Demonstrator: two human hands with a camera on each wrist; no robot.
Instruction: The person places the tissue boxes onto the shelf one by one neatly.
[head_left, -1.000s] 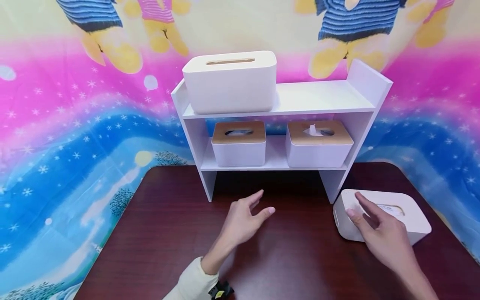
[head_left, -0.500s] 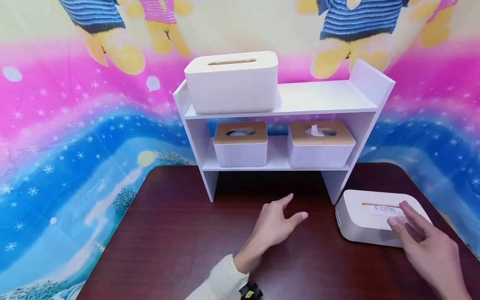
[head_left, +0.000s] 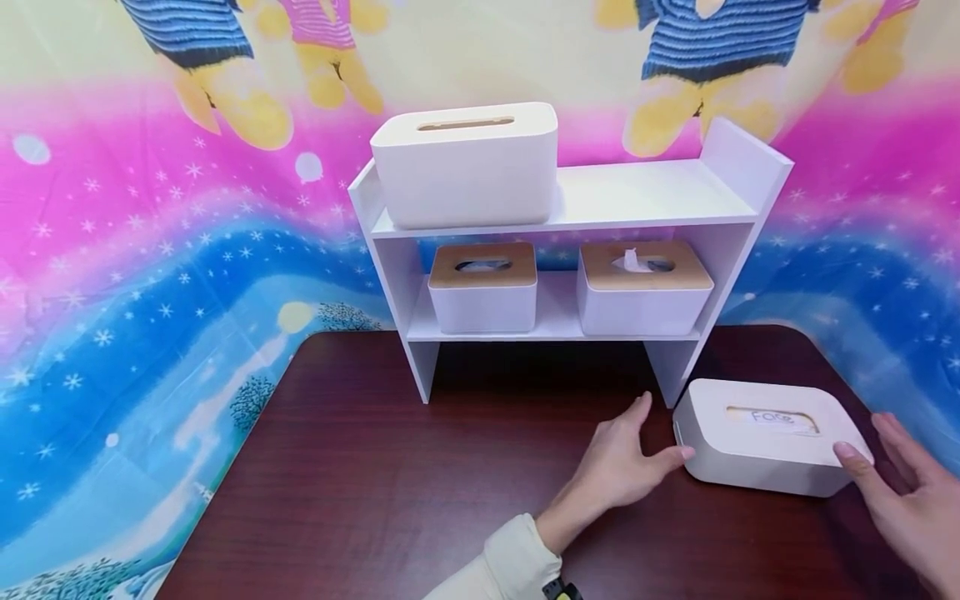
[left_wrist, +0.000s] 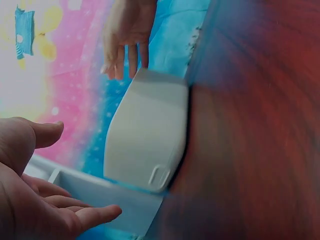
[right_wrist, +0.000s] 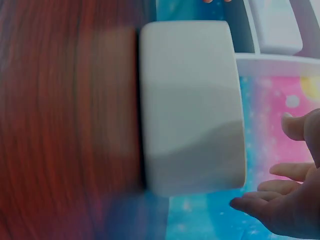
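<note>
A low white tissue box lies on the dark wooden table at the right, with a slip lettered "Face" showing in its top slot. My left hand is at the box's left end, fingers spread, thumb tip overlapping the corner in the head view. Beside the right end is my right hand, thumb at the top's near corner, fingers extended past the end. In the left wrist view the left hand shows relaxed fingers apart from the box. The right wrist view shows the right hand with nothing between thumb and fingers.
A white two-tier shelf stands behind, its right leg close to the box. On top sits a tall white tissue box. Below are two wood-lidded tissue boxes. A printed cloth hangs around the table.
My left hand has moved right across the table to the box's left end. My right hand has moved from over the box to its right end. The box has stayed put.
</note>
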